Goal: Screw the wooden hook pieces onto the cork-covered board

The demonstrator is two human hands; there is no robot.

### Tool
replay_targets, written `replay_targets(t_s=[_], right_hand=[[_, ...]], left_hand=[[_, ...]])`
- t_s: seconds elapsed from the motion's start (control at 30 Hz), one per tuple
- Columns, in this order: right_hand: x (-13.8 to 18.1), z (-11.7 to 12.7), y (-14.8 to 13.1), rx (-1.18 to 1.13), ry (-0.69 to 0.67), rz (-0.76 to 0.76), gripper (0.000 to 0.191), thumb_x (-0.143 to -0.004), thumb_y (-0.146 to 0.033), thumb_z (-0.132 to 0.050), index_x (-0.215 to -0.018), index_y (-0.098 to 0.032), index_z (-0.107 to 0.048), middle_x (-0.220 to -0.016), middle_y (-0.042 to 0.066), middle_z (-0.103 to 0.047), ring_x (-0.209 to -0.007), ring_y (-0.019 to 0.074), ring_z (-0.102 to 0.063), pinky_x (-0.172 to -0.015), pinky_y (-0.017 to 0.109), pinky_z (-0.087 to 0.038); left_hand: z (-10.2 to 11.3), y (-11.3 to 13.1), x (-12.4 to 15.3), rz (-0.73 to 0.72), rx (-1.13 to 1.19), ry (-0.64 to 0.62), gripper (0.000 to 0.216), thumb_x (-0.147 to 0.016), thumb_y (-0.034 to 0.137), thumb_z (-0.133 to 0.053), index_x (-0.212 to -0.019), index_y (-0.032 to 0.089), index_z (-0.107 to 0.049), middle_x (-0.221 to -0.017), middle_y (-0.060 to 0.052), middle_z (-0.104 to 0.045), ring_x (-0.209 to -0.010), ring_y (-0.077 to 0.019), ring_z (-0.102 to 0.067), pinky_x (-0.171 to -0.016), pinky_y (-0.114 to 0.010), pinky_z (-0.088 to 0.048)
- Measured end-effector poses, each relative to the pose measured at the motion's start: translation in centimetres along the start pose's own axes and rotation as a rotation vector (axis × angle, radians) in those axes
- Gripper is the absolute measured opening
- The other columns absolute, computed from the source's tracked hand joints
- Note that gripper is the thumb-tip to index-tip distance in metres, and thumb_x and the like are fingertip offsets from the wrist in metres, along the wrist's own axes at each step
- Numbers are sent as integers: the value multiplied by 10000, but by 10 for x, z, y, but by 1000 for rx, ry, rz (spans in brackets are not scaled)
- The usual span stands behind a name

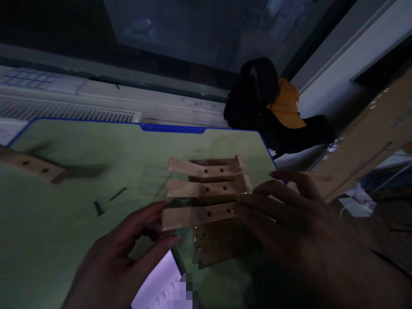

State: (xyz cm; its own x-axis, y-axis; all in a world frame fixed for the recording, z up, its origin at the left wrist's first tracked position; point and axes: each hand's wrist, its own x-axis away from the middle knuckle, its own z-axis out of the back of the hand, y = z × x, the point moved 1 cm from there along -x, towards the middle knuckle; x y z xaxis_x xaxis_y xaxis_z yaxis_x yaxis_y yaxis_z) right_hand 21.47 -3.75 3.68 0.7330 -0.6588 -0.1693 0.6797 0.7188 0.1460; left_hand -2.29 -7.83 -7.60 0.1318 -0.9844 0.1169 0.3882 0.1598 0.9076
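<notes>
Three pale wooden pieces, each with two holes, lie side by side across a dark brown board (219, 244). The fingers of my right hand (292, 223) are closed on the right end of the nearest wooden piece (189, 218), hiding that end. My left hand (119, 253) is open around its left end, with thumb and index finger apart; whether they touch the wood is hard to see. Behind it lie the middle wooden piece (186, 189) and the farthest wooden piece (189, 168), whose right end turns up.
A similar holed wooden piece (35, 166) lies at far left. Two dark screws, one (98, 209) shorter-looking, one (118, 194) thinner, rest on the blue-edged green tabletop (80, 146). A lit phone screen (161, 279) is below my left hand. Caps (286, 105) sit on the sill; cardboard (370, 133) stands right.
</notes>
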Motion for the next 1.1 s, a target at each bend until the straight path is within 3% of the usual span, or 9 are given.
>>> replay_targets(t_s=[0.07, 0.27, 0.63, 1.1], right_hand=[[-4, -3, -3, 64, -46, 31, 285, -926, -137, -414, -878, -227, -680, -890, 12, -718, -851, 224, -609, -907, 499, -350], [-10, -8, -6, 127, -111, 27, 158, -836, -112, -570, -835, -227, -679, -883, 13, -713, -954, 243, -583, -949, 527, -319], [-10, -16, -8, 174, -125, 54, 144, -821, -126, -607, -860, -230, -698, -867, 4, -727, -953, 254, -593, -988, 585, -276], [-10, -24, -9, 154, -111, 63, 115, -835, -148, -605, -823, -231, -683, -795, -12, -708, -948, 248, -594, -1021, 582, -246]], left_hand=[[-2, 3, -1, -6, 18, -62, 424, -726, 460, -692, -1126, 350, -603, -985, 27, -720, -874, -192, -697, -638, -206, -584], [-6, 15, -3, -54, 113, -81, 371, -743, 381, -686, -1095, 281, -623, -918, 7, -721, -800, -165, -683, -694, -235, -550], [-8, 15, -6, -91, 170, -100, 336, -783, 305, -673, -1111, 288, -604, -927, 26, -720, -787, -124, -659, -665, -205, -526], [-11, 12, -7, -83, 193, -86, 308, -792, 343, -669, -1087, 275, -613, -903, 20, -723, -782, -133, -678, -691, -222, -542]])
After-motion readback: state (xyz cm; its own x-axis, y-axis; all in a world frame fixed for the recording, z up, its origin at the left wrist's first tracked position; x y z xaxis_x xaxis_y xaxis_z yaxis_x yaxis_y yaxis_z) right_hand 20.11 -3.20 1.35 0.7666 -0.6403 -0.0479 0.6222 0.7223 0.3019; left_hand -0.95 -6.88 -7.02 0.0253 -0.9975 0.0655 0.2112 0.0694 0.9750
